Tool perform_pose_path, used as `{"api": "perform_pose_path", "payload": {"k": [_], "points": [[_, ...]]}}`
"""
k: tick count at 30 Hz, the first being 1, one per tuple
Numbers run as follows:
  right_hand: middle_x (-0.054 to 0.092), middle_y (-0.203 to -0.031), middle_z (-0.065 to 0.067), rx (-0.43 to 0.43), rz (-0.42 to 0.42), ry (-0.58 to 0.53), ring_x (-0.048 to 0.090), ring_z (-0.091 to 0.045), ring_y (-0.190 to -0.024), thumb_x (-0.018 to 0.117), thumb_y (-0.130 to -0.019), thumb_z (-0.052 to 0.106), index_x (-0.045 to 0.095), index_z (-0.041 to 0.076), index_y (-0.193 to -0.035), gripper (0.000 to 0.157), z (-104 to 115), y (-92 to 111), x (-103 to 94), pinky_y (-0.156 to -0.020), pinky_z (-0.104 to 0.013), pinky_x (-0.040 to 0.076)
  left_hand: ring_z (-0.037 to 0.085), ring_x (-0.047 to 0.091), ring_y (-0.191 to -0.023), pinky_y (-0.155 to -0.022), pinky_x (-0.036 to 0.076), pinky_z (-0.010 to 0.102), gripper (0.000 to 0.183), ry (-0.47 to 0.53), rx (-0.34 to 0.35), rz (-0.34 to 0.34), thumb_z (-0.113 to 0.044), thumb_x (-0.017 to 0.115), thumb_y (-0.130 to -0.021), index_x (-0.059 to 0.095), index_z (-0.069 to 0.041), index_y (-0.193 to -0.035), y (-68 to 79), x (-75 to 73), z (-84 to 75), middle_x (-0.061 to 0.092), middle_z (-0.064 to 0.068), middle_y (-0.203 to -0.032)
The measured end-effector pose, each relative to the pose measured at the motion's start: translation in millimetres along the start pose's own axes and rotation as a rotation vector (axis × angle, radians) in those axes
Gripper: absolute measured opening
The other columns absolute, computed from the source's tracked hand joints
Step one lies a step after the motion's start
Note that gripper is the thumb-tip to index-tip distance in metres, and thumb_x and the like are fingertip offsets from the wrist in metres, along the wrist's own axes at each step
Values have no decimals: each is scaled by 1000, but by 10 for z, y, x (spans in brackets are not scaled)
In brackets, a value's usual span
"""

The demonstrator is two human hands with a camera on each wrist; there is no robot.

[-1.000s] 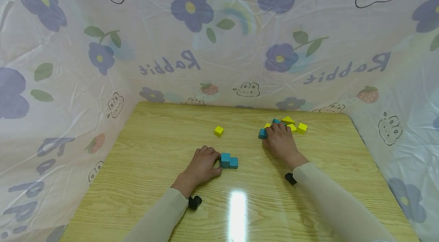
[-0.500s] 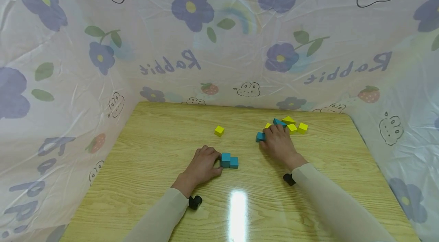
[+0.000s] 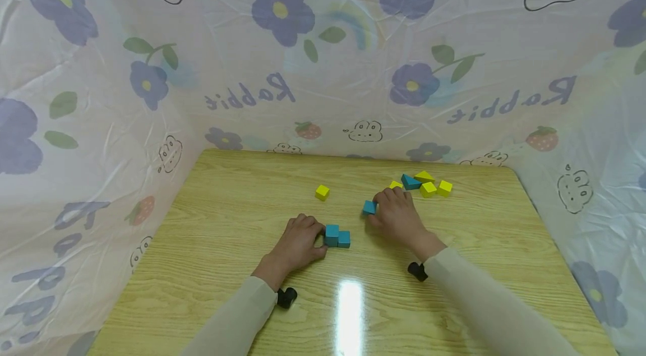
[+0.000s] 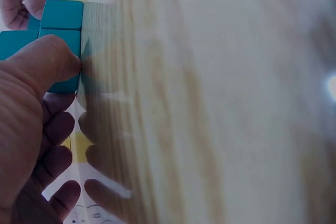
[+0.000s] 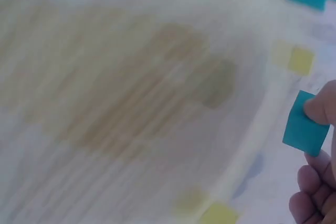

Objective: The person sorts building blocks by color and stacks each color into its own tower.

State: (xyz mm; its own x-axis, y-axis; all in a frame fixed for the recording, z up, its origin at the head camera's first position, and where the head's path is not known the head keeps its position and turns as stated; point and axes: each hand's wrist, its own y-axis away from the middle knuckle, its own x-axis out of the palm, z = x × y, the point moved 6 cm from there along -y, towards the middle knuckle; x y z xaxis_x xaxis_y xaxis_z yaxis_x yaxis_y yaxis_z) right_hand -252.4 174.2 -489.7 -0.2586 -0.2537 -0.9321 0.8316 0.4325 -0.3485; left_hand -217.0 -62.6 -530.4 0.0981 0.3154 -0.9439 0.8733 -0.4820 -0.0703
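Here now, in the right hand (image 3: 398, 213), one blue block (image 3: 369, 207), pinched between thumb and fingertips, just up and to the right of the other blue pieces in the head view, and apart from them; clear of the bench (image 3: 212, 204) or skimming it, impossible to tell. Across from it, the left hand (image 3: 298, 241), gripping the two-high blue stack (image 3: 331, 235), with the thumb pressed low on its near side and the forefinger towards the back. And snug to the right of that stack, a single blue cube (image 3: 344, 239), apparently touching. Step in hand, as a judgement: a careful carry of the pinched block, with the left hand as anchor. So, easy now! Keep that left grip light but firm, enough to steady the stack without nudging its upper half. Bring the pinched block in slowly, higher than the single cube, with base level and faces square. Come in from the right, well away from the left thumb. No sideways bump, or risk opening a gap along the seam. Let go evenly, only once flat and steady, then lift straight off. Meanwhile, leave alone the yellow cube (image 3: 322, 193), off by itself behind, and the scatter at back right: a blue triangular block (image 3: 410, 181), a yellow triangular block (image 3: 424, 176), assorted yellow pieces (image 3: 428, 189).
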Motion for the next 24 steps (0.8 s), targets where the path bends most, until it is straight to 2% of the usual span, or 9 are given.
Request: {"api": "perform_pose_path", "payload": {"k": [7,12,24], "points": [[64,-104,-10,-76,9,-15,53,-33,-98,85,-87,32,66,5,-108,39,363,40,-40,-87,-50,44,19,53,-111,-109,41,46,31,1,4,-2,-37,74,-96,74,-15,-118,6,-9,-1,66,-3,-114],[63,-103,-8,-119,21,-34,55,-30,-96,84,-87,33,66,8,-107,37,548,74,-45,-85,-48,46,19,54,-112,-111,41,46,32,-5,4,4,-38,75,-95,74,-15,-118,2,1,7,66,-3,-115],[63,-100,-6,-168,12,-26,54,-27,-94,83,-86,33,66,9,-105,35,683,115,-47,-83,-44,45,18,53,-112,-111,41,45,33,-13,-2,2,-39,75,-95,73,-16,-119,-8,20,12,66,-4,-115]]}}
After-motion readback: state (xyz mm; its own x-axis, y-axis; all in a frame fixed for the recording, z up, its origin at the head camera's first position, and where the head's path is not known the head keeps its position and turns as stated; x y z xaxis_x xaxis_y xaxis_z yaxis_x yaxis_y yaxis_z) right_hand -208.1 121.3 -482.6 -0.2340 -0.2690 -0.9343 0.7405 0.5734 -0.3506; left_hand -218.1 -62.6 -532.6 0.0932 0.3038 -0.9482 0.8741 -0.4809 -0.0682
